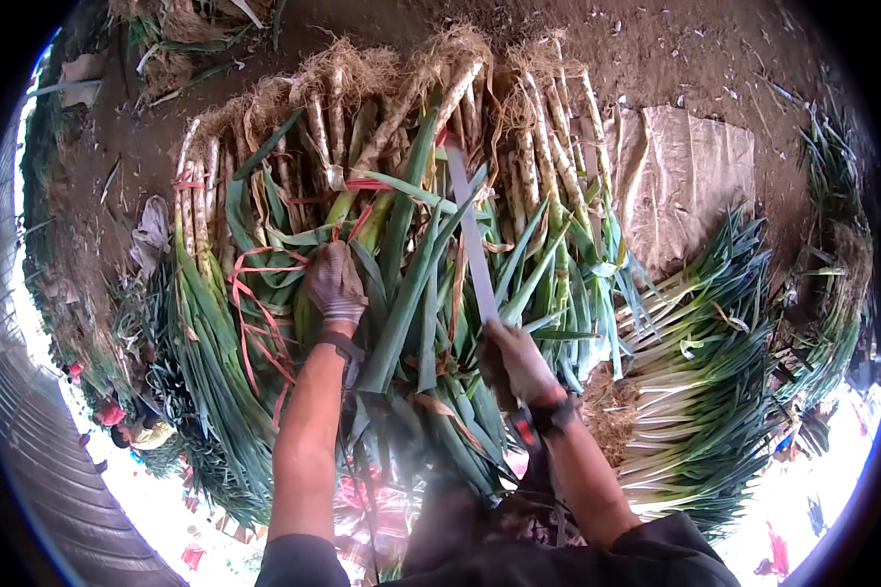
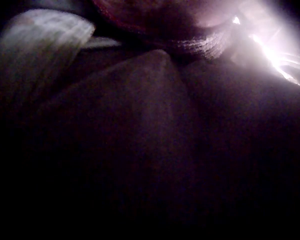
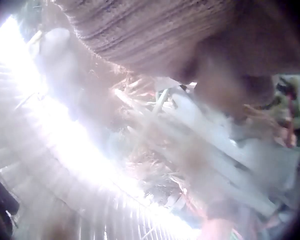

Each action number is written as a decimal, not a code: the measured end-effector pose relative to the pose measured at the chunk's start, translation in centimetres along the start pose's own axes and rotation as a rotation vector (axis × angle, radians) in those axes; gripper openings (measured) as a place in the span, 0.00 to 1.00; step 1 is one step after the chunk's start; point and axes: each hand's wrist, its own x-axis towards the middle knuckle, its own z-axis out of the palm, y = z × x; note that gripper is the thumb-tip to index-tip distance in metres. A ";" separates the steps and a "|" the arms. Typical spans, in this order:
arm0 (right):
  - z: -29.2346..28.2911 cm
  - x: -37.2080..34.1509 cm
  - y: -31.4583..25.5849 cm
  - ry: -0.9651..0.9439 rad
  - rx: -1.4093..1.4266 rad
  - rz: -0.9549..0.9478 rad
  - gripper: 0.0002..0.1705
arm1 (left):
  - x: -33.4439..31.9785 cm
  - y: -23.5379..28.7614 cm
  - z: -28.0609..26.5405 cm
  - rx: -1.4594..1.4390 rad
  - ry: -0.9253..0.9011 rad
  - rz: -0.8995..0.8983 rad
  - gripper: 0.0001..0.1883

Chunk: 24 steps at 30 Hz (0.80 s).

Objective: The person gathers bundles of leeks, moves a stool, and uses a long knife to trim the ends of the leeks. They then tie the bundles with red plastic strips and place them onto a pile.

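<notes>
The right grip clasps a long, straight, greyish blade (left grip too hidden to tell).

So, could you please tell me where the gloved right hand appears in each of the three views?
Head: just right of centre, a little below the middle; the right hand grips a long blade.
Left wrist: I cannot make it out; the picture is mostly dark.
Right wrist: its knitted glove spreads across the top, cut by the upper edge.
Shared landmark: what looks like the same ribbed sheeting, lower left in head and right wrist views only.
</notes>
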 end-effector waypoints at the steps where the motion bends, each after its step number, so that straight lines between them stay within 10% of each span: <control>1: 0.5 1.8 -1.3 -0.035 -0.093 -0.135 0.20 | 0.0 -0.1 0.2 -0.010 0.030 0.001 0.04; 3: -0.9 10.0 -2.1 0.146 -0.292 -0.268 0.22 | 0.0 -0.3 0.5 -0.022 0.047 0.016 0.04; 5: -1.5 15.8 -4.7 0.411 -0.760 -0.893 0.21 | -0.3 -0.4 0.5 -0.021 0.046 0.016 0.04; 9: 2.5 14.4 -16.2 0.425 -0.350 -0.716 0.23 | -0.3 -1.0 0.3 -0.027 0.044 0.033 0.03; 11: 0.4 8.3 -15.4 0.543 -0.678 -0.904 0.23 | -0.5 -0.4 0.0 -0.046 -0.032 -0.005 0.03; 13: -4.7 4.6 -11.0 0.510 -0.825 -0.828 0.17 | -3.8 -7.2 6.6 0.484 -0.104 0.195 0.04; 15: -8.6 0.6 -5.1 0.535 -0.851 -0.687 0.13 | -1.9 -3.2 3.1 -0.125 -0.114 -0.048 0.07; 24: -16.5 -13.2 13.6 0.396 -0.690 -0.277 0.15 | -0.8 -1.0 1.0 0.183 0.000 0.088 0.03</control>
